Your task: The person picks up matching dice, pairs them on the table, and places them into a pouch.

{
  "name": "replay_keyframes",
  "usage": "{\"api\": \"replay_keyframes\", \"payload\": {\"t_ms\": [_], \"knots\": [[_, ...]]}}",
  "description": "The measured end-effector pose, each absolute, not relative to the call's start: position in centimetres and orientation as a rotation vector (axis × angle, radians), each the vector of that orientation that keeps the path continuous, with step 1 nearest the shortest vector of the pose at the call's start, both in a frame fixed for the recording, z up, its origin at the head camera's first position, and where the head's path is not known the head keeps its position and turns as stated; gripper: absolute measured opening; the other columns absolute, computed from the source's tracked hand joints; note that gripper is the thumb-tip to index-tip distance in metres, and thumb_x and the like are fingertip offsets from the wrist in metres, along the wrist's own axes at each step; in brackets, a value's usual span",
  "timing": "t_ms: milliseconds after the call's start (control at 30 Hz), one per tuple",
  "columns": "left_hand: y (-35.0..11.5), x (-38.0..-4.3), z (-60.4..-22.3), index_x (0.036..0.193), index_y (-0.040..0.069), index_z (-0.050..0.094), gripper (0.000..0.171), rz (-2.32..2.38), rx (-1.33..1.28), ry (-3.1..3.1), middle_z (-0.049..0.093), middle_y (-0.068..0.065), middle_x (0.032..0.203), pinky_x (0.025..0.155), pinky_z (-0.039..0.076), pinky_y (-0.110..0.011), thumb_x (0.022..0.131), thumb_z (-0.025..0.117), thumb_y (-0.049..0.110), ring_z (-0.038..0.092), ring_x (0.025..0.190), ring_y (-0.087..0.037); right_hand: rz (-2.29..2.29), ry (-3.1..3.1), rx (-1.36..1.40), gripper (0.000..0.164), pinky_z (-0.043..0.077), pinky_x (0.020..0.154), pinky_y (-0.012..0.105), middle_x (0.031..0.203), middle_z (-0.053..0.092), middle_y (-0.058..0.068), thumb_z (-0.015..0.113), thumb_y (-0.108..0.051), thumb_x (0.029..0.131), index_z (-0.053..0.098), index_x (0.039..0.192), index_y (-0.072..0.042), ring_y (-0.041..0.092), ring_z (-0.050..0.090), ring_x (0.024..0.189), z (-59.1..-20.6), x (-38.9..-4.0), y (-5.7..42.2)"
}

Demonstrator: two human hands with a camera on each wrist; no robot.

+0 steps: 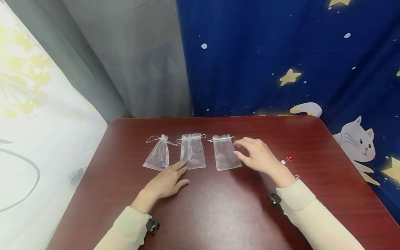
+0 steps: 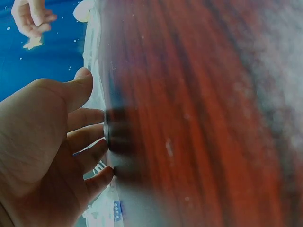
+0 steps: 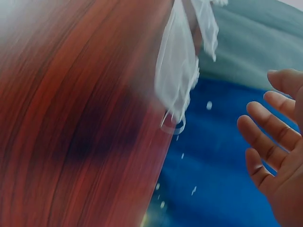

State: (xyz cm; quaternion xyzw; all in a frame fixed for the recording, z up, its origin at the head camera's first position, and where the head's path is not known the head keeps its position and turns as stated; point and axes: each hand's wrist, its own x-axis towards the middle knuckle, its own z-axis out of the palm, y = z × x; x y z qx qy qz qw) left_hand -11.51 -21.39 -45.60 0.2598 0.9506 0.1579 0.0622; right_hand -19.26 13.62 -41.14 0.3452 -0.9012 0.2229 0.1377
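Three sheer white drawstring pouches lie in a row on the table. The left pouch (image 1: 157, 155) has its neck gathered and blue dice (image 1: 162, 163) inside. The middle pouch (image 1: 193, 152) and the right pouch (image 1: 226, 156) lie flat with their cords at the top. My left hand (image 1: 167, 180) rests with extended fingers at the lower left corner of the middle pouch; blue dice (image 2: 117, 210) show beyond its little finger in the left wrist view. My right hand (image 1: 257, 155) hovers beside the right pouch, fingers loosely bent, with nothing in its grasp (image 3: 279, 142).
Right of my right hand lie a red die (image 1: 289, 158), a pale die (image 1: 283, 162) and another reddish die (image 1: 297, 176), close to the forearm. The dark red table (image 1: 212, 215) meets a grey curtain (image 1: 150, 69) and a blue starry curtain (image 1: 243, 69) at its back edge.
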Motion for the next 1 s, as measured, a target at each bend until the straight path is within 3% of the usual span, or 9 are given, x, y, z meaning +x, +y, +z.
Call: {"api": "replay_keyframes", "payload": {"t_ms": [333,767,1000], "knots": [[-21.4,-11.3,-45.8,0.148,0.0,0.049,0.059,0.487,0.761,2.878,0.037,-0.017,0.159,0.116,0.035,-0.049,0.101,0.063,0.032,0.04,0.143,-0.034,0.654,-2.659,0.815,0.019,0.055,0.07,0.041,0.091,0.07,0.001,0.076,-0.019,0.089,0.073,0.106,-0.011,0.018,0.067,0.08,-41.3,-19.0,18.5],[-21.1,-11.4,-45.8,0.145,-0.003,0.051,0.054,0.499,0.781,2.891,0.04,-0.02,0.157,0.116,0.036,-0.05,0.102,0.062,0.026,0.042,0.142,-0.036,0.615,-2.723,0.609,0.017,0.053,0.064,0.045,0.088,0.07,0.001,0.071,-0.008,0.09,0.073,0.107,-0.009,0.014,0.068,0.068,-41.8,-18.8,24.2],[-21.1,-11.2,-45.6,0.146,-0.004,0.05,0.054,0.495,0.78,2.89,0.039,-0.02,0.157,0.115,0.036,-0.051,0.102,0.062,0.025,0.041,0.143,-0.036,0.546,-2.855,0.52,0.019,0.054,0.072,0.055,0.092,0.07,0.01,0.072,-0.01,0.09,0.072,0.107,-0.003,0.029,0.069,0.083,-42.5,-18.5,26.4]]}}
